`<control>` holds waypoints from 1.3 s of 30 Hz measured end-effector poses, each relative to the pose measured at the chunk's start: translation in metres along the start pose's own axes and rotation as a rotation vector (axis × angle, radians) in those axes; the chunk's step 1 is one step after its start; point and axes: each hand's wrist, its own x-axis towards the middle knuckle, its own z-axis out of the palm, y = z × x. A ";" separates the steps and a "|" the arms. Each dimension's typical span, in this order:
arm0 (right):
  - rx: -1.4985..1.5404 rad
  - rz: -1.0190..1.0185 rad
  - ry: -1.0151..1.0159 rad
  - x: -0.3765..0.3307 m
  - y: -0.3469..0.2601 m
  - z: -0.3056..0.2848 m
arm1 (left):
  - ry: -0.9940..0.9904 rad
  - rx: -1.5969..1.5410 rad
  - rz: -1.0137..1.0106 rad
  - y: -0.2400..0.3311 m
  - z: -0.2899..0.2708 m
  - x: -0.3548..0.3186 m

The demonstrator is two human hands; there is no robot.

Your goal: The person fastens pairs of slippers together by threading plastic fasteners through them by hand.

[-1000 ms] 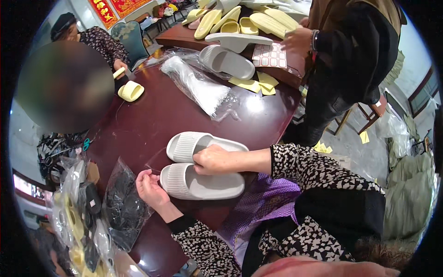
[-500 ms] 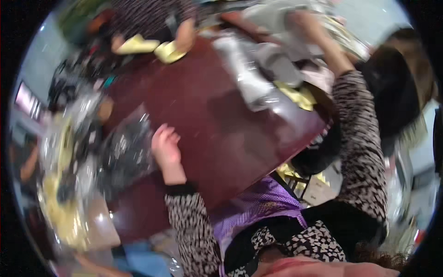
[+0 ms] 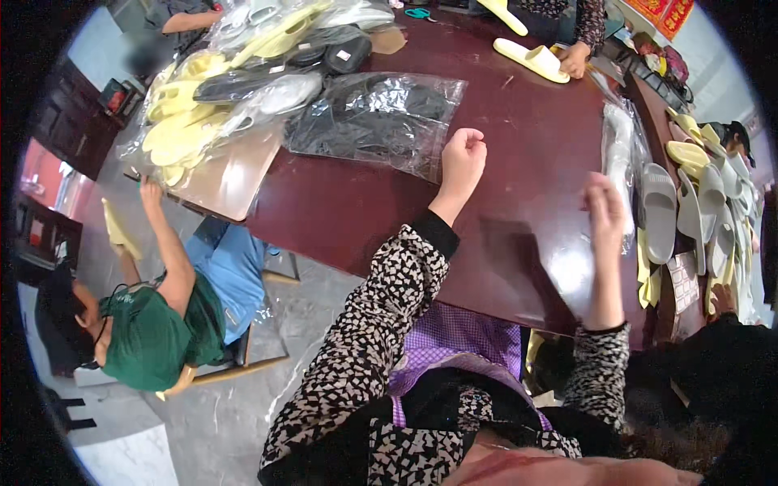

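Black slippers (image 3: pixel 365 121) in a clear bag (image 3: pixel 450 95) lie just left of the left grip (image 3: pixel 464 166), presumably wrapped to stay together; that grip is loosely clenched, nothing visible inside. Bundled plastic (image 3: pixel 618 142), probably placed for easy reach, lies near the right grip (image 3: pixel 605 204), too blurred to tell its hold.

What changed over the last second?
Right hand reached right to the slipper pile, then drew back, no longer on the grey slipper pair; that pair is gone from its spot. The view swung left. Unchanged: left hand near the bag of dark items, which stays on the table.
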 end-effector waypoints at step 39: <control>-0.606 -0.417 -0.199 0.003 0.087 0.051 | -0.447 0.261 0.357 0.031 0.014 -0.097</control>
